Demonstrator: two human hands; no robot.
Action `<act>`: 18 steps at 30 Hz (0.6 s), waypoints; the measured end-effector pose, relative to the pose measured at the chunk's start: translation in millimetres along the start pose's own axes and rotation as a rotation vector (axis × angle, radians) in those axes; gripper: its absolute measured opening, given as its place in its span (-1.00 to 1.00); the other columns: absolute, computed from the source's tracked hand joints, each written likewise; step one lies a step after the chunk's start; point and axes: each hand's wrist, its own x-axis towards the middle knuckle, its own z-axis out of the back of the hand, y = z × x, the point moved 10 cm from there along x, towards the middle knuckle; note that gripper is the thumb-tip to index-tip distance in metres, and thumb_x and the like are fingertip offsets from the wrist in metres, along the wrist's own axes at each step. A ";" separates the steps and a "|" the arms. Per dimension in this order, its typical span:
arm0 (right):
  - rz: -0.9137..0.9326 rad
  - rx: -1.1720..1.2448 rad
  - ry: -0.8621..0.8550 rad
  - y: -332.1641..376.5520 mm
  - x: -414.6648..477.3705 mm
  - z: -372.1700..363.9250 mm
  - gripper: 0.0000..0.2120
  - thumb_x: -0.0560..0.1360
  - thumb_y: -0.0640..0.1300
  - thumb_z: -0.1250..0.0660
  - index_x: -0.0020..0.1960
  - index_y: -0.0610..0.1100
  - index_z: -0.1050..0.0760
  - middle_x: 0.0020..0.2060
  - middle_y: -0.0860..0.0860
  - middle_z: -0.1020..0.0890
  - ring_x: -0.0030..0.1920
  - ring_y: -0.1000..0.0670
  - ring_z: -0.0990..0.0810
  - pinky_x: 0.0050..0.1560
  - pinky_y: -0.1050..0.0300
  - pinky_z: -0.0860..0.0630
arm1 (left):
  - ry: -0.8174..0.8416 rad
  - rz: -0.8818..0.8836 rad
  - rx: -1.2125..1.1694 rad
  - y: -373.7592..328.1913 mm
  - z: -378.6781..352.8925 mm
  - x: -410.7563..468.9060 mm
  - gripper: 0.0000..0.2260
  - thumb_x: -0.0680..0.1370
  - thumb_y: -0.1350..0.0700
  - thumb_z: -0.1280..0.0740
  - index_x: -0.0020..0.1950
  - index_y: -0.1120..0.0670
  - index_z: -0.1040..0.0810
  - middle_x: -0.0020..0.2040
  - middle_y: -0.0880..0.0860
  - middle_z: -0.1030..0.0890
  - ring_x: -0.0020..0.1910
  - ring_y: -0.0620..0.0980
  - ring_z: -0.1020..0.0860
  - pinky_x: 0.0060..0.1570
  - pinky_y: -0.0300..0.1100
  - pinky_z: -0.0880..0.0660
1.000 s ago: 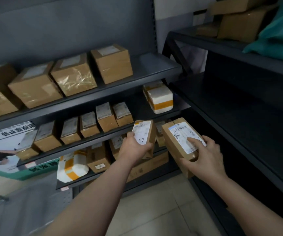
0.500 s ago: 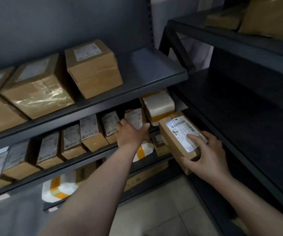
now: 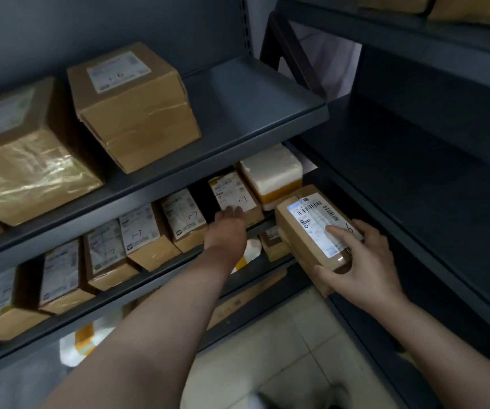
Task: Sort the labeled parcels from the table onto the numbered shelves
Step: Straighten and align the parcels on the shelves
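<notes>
A small brown parcel marked 1-7 (image 3: 232, 193) stands on the middle shelf (image 3: 113, 301), at the right end of a row of similar 1-7 parcels. My left hand (image 3: 226, 228) reaches to it, fingers stretched out and touching its label, not wrapped around it. My right hand (image 3: 364, 261) grips a longer brown parcel (image 3: 305, 231) with a barcode label and a handwritten 6, holding it in front of the shelf's right end, thumb on the label.
On the upper shelf (image 3: 252, 107) sit large brown boxes, one marked 6 (image 3: 137, 113), with bare space to their right. A white and orange parcel (image 3: 273, 175) lies right of the 1-7 row. A dark shelf unit (image 3: 414, 187) stands on the right. Tiled floor (image 3: 267, 349) lies below.
My left hand carried the 1-7 parcel up onto the middle shelf and now only touches it. My view moved closer and to the left. My right hand kept its parcel.
</notes>
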 end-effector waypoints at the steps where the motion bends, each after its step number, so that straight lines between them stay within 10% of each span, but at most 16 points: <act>1: -0.003 -0.001 -0.003 -0.2 0.7 1.8 -0.26 0.21 0.16 -0.52 0.36 0.18 -0.39 0.43 -0.04 -0.22 0.38 -0.09 -0.19 0.36 -0.16 -0.32 | 0.029 -0.004 0.011 1.6 -3.4 3.1 -0.43 0.51 0.37 -0.20 0.52 0.19 -0.17 0.48 0.19 -0.26 0.40 0.18 -0.28 0.28 0.03 -0.43; 6: -0.012 -0.004 -0.026 -4.5 -1.8 11.0 -0.27 0.22 0.16 -0.51 0.36 0.17 -0.39 0.44 -0.04 -0.22 0.39 -0.08 -0.18 0.37 -0.15 -0.30 | 0.180 0.058 -0.097 5.2 -15.2 6.4 -0.30 0.59 0.27 -0.21 0.60 0.19 0.15 0.60 0.19 0.10 0.57 0.17 0.03 0.52 0.04 -0.09; 18: 0.088 -0.001 0.077 5.3 -22.5 10.7 -0.29 0.24 0.18 -0.49 0.35 0.20 -0.37 0.45 -0.01 -0.18 0.38 -0.09 -0.18 0.39 -0.08 -0.26 | -0.019 0.250 -0.360 14.2 21.1 -79.5 -0.49 0.60 0.22 -0.24 0.55 0.07 -0.22 0.53 0.09 -0.27 0.43 0.09 -0.35 0.29 -0.14 -0.37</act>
